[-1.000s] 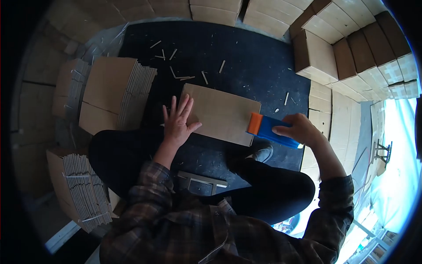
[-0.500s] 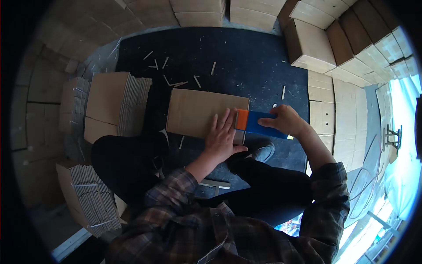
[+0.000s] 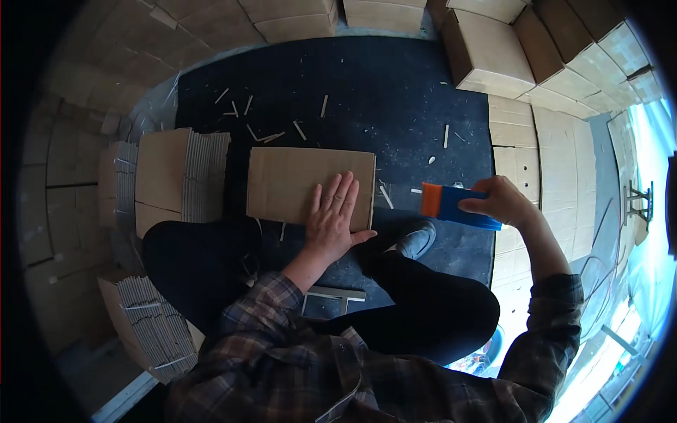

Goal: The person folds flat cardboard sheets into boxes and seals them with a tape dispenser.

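A closed cardboard box lies flat on the dark floor in front of me. My left hand rests open on its top near the right side, fingers stretched and thumb out by the near right corner. To the right of the box, my right hand grips a blue tape dispenser with an orange front end. That orange end faces the box but is apart from it. Whether tape hangs from it is too small to tell.
Flattened cardboard stacks stand at the left, with a strapped bundle nearer me. Large cartons line the back and right. Cardboard scraps litter the dark mat. My shoe is close to the box.
My right hand has drawn the tape dispenser away from the box's right edge, to the right. My left hand still lies on the box. The whole view has shifted slightly.
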The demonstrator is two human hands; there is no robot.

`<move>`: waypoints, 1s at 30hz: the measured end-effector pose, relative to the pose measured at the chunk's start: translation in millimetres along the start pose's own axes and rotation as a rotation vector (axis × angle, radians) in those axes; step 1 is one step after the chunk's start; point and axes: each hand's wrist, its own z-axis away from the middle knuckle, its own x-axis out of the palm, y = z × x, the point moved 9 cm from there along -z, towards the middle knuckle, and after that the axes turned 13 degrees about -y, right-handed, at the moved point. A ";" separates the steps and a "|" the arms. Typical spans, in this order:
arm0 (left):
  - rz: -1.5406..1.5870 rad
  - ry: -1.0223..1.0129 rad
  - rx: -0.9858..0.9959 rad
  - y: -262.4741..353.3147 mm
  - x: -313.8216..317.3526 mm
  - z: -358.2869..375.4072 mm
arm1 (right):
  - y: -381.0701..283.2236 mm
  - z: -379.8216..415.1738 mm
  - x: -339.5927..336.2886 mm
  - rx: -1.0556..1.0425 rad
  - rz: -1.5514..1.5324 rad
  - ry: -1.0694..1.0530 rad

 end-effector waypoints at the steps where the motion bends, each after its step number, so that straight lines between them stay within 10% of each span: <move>1: -0.004 -0.005 0.003 0.9 0.8 -0.1 | 6.1 -4.1 2.1 0.015 0.004 0.006; 21: -0.026 -0.052 -0.018 0.0 5.4 -1.9 | -93.7 -121.0 49.8 0.107 0.393 -0.229; 30: 0.038 -0.012 -0.011 -0.8 0.9 -1.5 | -85.9 -176.9 117.9 0.247 0.422 -0.009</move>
